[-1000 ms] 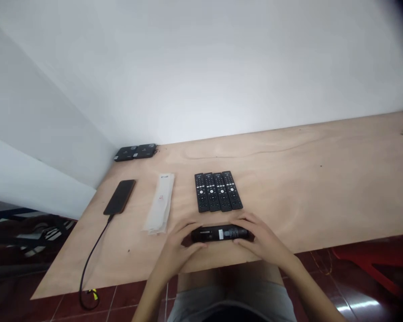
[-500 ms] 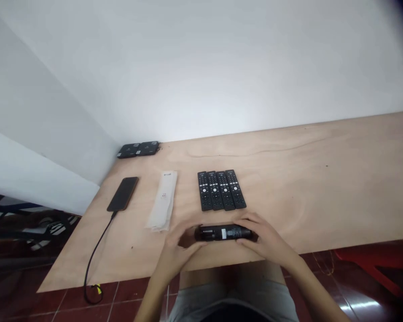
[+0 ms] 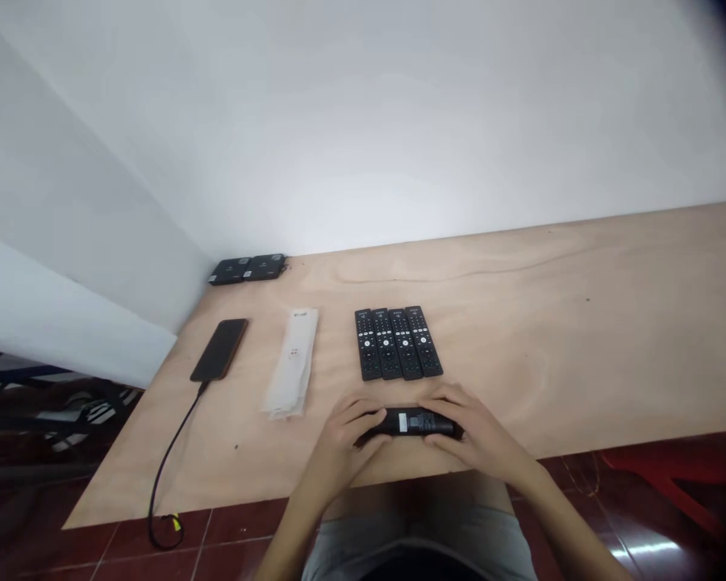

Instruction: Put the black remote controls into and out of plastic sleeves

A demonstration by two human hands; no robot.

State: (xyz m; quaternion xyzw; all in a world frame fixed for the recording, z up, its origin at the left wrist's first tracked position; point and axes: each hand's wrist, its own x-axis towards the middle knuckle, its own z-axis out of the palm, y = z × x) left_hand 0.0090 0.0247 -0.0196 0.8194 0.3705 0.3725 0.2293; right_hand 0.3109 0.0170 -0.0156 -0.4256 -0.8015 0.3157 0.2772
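Observation:
A black remote control (image 3: 416, 422) lies lengthwise just above the plywood table's front edge, its back with a white label facing up. My left hand (image 3: 344, 444) wraps its left end, and the fingers hide that end. My right hand (image 3: 475, 432) cups the right end. Directly beyond the hands, several matching black remote controls (image 3: 398, 343) lie side by side, buttons up.
On the plywood table (image 3: 550, 363) lie a white plastic sleeve (image 3: 291, 363) and a black smartphone (image 3: 219, 349) with a charging cable (image 3: 175, 456) hanging over the edge. Black flat devices (image 3: 247, 269) sit in the back corner against the white wall.
My left hand has closed over the remote's left end, which showed earlier. The right hand and the remote's position have barely changed; the view has shifted slightly.

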